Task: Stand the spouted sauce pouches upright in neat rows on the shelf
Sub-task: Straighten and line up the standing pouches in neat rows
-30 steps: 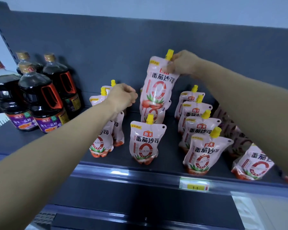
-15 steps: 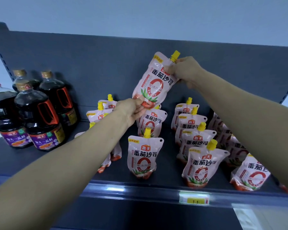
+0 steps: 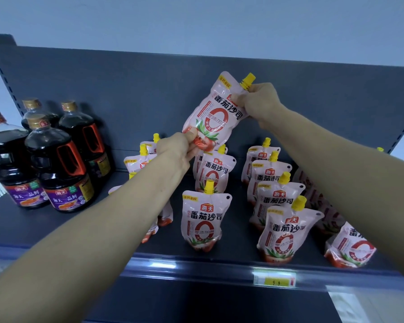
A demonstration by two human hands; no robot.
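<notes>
Glossy pink pouch (image 3: 216,110), yellow-spouted, tilted above the shelf (image 3: 219,264): my right hand (image 3: 261,102) pinches its top, my left hand (image 3: 176,148) its base, forearms hiding upright pouches behind.

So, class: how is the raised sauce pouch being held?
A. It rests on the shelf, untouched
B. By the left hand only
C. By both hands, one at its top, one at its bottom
C: the right hand pinches the raised pouch near its yellow spout, while the left hand grips its bottom edge.
</notes>
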